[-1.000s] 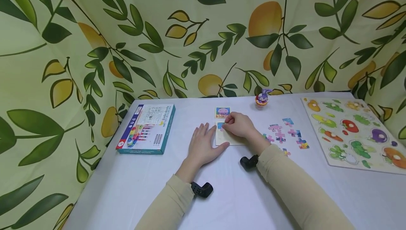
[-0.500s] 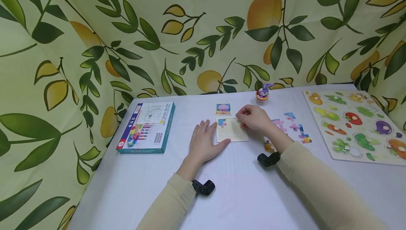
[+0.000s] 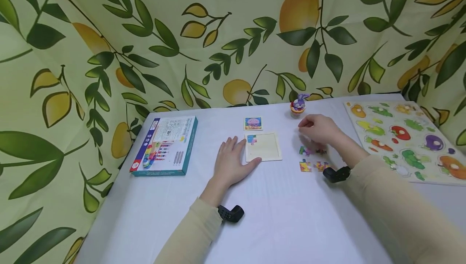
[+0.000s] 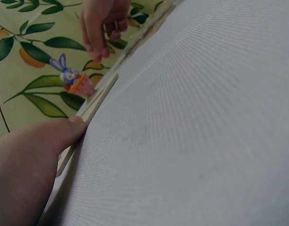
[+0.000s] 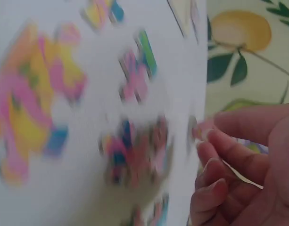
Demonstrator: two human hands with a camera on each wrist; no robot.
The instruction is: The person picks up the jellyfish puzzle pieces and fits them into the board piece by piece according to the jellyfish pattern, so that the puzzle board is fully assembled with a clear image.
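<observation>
A shallow pale puzzle tray (image 3: 269, 147) lies mid-table, with a blue-and-pink jigsaw piece (image 3: 251, 139) in its upper left corner. My left hand (image 3: 230, 165) rests at the tray's left side, fingers spread; in the left wrist view its thumb (image 4: 64, 132) touches the near edge. My right hand (image 3: 322, 130) hovers over the loose jigsaw pieces (image 3: 305, 166) right of the tray. In the right wrist view, its loosely bent fingers (image 5: 238, 146) are near a pinkish piece (image 5: 197, 129), which looks separate from them, though blur obscures this. Some pieces are hidden beneath this hand.
A small picture card (image 3: 253, 123) lies behind the tray. A purple rabbit figurine (image 3: 298, 104) stands at the back. The flat toy box (image 3: 165, 146) is at left, and a vegetable puzzle board (image 3: 404, 134) at right. A patterned curtain (image 3: 204, 66) hangs behind the table.
My right hand has left the piece in the tray's corner and moved right, over the loose pieces. My left hand has stayed beside the tray. The head view has shifted slightly.
</observation>
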